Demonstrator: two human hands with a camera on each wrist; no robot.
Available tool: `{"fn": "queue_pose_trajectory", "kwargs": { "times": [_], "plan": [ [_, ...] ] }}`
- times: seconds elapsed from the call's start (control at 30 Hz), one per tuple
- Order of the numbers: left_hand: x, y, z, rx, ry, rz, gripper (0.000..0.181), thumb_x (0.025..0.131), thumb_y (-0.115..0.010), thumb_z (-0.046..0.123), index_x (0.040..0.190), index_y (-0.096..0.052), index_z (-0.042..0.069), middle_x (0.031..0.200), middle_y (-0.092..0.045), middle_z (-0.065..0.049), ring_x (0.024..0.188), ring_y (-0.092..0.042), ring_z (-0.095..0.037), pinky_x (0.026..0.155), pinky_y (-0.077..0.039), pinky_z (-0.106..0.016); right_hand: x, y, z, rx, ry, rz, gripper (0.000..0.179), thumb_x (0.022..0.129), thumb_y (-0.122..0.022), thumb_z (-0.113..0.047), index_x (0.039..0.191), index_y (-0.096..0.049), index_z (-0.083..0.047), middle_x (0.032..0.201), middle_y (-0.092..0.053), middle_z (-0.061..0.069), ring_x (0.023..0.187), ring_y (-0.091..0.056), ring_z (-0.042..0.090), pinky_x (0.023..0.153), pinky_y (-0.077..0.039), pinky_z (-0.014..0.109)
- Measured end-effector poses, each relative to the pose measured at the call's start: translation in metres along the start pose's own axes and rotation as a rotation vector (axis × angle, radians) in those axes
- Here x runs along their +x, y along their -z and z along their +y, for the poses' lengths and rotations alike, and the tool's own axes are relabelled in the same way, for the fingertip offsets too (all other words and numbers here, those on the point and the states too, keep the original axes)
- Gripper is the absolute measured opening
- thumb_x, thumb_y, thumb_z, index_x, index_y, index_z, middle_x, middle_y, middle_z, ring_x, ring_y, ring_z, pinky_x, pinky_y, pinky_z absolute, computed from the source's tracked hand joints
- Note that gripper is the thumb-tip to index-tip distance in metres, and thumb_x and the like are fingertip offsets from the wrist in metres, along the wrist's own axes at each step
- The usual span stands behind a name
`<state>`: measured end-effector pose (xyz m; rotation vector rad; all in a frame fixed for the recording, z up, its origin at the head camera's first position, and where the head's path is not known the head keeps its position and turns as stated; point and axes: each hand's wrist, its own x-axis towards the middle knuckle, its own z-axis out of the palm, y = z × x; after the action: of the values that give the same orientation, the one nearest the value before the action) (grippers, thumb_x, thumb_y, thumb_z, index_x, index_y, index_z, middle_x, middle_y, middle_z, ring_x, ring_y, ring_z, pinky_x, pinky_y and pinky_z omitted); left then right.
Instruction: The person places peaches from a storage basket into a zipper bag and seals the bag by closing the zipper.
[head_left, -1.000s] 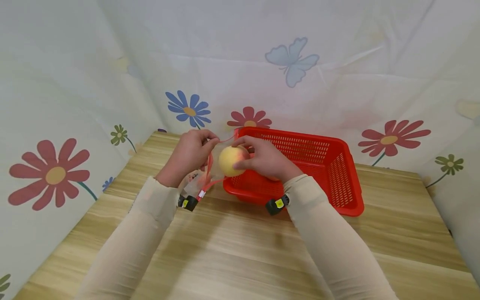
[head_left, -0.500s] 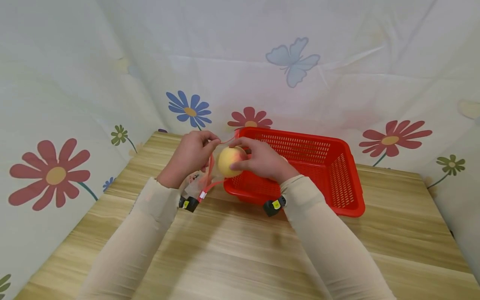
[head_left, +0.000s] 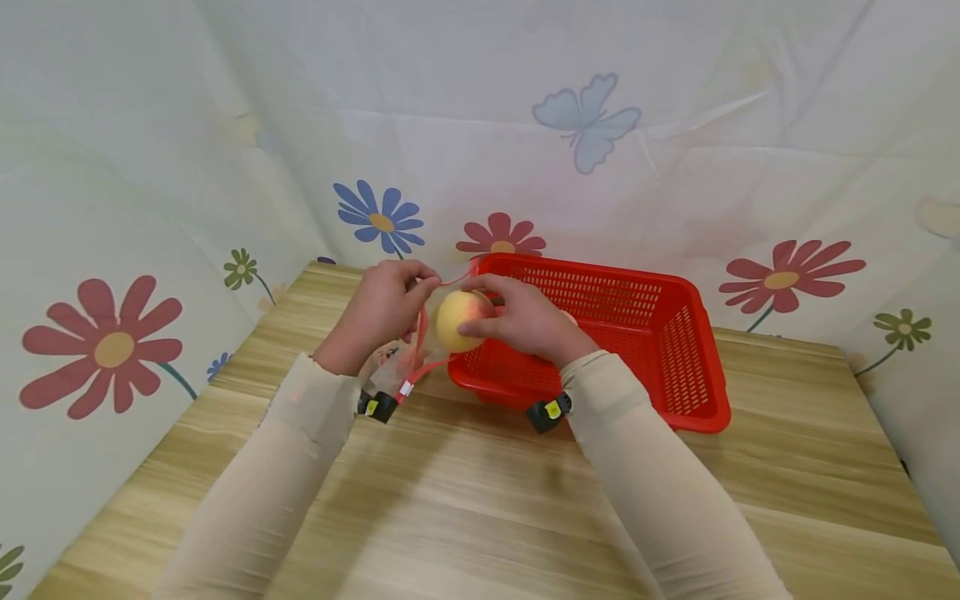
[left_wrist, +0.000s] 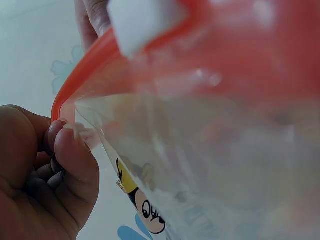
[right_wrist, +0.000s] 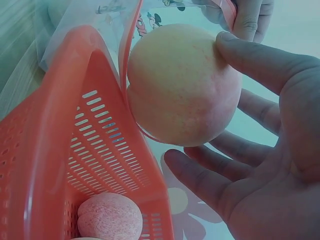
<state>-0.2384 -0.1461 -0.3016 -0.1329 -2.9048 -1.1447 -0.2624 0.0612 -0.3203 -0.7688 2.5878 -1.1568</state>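
Note:
A yellow and pink peach (head_left: pixel 452 323) is in my right hand (head_left: pixel 534 323), gripped between thumb and fingers over the left end of the red basket. My left hand (head_left: pixel 381 310) pinches the red-edged rim of a clear zip bag (left_wrist: pixel 225 170) between thumb and fingertips, holding its mouth apart. In the right wrist view the peach (right_wrist: pixel 182 85) is right at the bag's red rim, overlapping the opening. A white slider (head_left: pixel 406 388) sits on the near part of the rim, and cartoon figures are printed on the bag.
The red perforated basket (head_left: pixel 686 367) stands on the wooden table (head_left: pixel 450 500) to the right. Inside it lies another pink peach (right_wrist: pixel 110 217). A white sheet with printed flowers (head_left: pixel 381 222) hangs behind and at both sides.
My right hand has shifted slightly left with the peach, closer to the bag's mouth. My left hand keeps its pinch on the rim, almost still.

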Motion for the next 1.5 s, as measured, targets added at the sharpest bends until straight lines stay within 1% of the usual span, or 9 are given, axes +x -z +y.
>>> {"fn": "queue_pose_trajectory", "kwargs": {
  "times": [0.13,0.3,0.47,0.63,0.8,1.1,1.27,1.37,1.5],
  "plan": [
    [0.0,0.001,-0.001,0.003,-0.019,-0.002,0.026,0.099,-0.055,0.029,0.117,-0.065,0.013,0.072,-0.056,-0.01,0.046,-0.055,-0.025,0.047,-0.052,-0.027,0.001,0.0,0.001,0.005,-0.011,-0.001,0.06,0.083,-0.075,-0.039,0.136,-0.052,-0.028,0.129,-0.055,-0.006,0.119,-0.054,0.021,0.093,-0.054,0.036],
    [0.001,0.001,-0.001,0.014,-0.037,-0.008,0.026,0.099,-0.055,0.028,0.117,-0.065,0.012,0.067,-0.053,-0.009,0.046,-0.055,-0.024,0.047,-0.052,-0.027,0.0,0.001,0.0,-0.022,-0.045,0.011,0.059,0.083,-0.075,-0.041,0.136,-0.051,-0.031,0.134,-0.054,-0.002,0.12,-0.053,0.023,0.091,-0.055,0.038],
    [0.002,0.001,0.0,0.017,-0.031,-0.004,0.025,0.099,-0.056,0.029,0.116,-0.065,0.013,0.064,-0.053,-0.009,0.046,-0.056,-0.024,0.048,-0.051,-0.027,-0.001,0.003,0.0,-0.038,-0.084,0.017,0.058,0.083,-0.074,-0.041,0.135,-0.052,-0.031,0.132,-0.055,-0.001,0.119,-0.053,0.024,0.085,-0.057,0.037],
    [0.001,0.001,0.001,0.015,-0.031,0.004,0.025,0.098,-0.056,0.029,0.117,-0.065,0.014,0.066,-0.054,-0.01,0.047,-0.056,-0.024,0.049,-0.052,-0.027,-0.002,0.005,0.004,-0.037,-0.107,0.034,0.056,0.082,-0.075,-0.041,0.133,-0.053,-0.032,0.129,-0.056,-0.003,0.118,-0.053,0.024,0.08,-0.059,0.037],
    [0.001,0.002,0.001,0.022,-0.036,0.01,0.026,0.098,-0.056,0.029,0.117,-0.065,0.014,0.067,-0.054,-0.01,0.047,-0.056,-0.024,0.049,-0.053,-0.026,-0.003,0.006,0.007,-0.013,-0.107,0.039,0.055,0.083,-0.075,-0.04,0.133,-0.054,-0.029,0.128,-0.056,-0.002,0.117,-0.052,0.024,0.078,-0.059,0.037],
    [0.002,0.001,-0.001,0.027,-0.042,0.02,0.025,0.098,-0.056,0.03,0.116,-0.065,0.015,0.065,-0.055,-0.009,0.047,-0.056,-0.024,0.05,-0.053,-0.027,-0.005,0.008,0.009,0.021,-0.149,0.038,0.053,0.084,-0.074,-0.037,0.132,-0.054,-0.027,0.128,-0.057,0.002,0.113,-0.053,0.022,0.077,-0.06,0.038],
    [0.001,0.001,-0.001,0.025,-0.047,0.026,0.026,0.098,-0.056,0.03,0.116,-0.065,0.014,0.066,-0.055,-0.009,0.047,-0.057,-0.024,0.049,-0.053,-0.027,-0.006,0.011,0.014,0.048,-0.189,0.057,0.053,0.083,-0.076,-0.034,0.13,-0.054,-0.028,0.125,-0.056,-0.001,0.11,-0.055,0.023,0.075,-0.06,0.037],
    [0.001,0.001,0.0,0.031,-0.045,0.03,0.026,0.098,-0.056,0.03,0.117,-0.065,0.013,0.067,-0.055,-0.01,0.048,-0.056,-0.024,0.049,-0.053,-0.027,-0.008,0.014,0.016,0.061,-0.202,0.074,0.053,0.082,-0.077,-0.035,0.129,-0.054,-0.029,0.124,-0.056,-0.003,0.11,-0.055,0.022,0.076,-0.06,0.036],
    [0.002,0.001,0.002,0.032,-0.048,0.03,0.026,0.098,-0.056,0.029,0.116,-0.065,0.013,0.067,-0.055,-0.01,0.047,-0.056,-0.024,0.049,-0.053,-0.027,-0.009,0.016,0.017,0.068,-0.202,0.092,0.051,0.084,-0.075,-0.034,0.13,-0.055,-0.025,0.124,-0.057,-0.001,0.11,-0.055,0.023,0.079,-0.06,0.037]
  ]
}}
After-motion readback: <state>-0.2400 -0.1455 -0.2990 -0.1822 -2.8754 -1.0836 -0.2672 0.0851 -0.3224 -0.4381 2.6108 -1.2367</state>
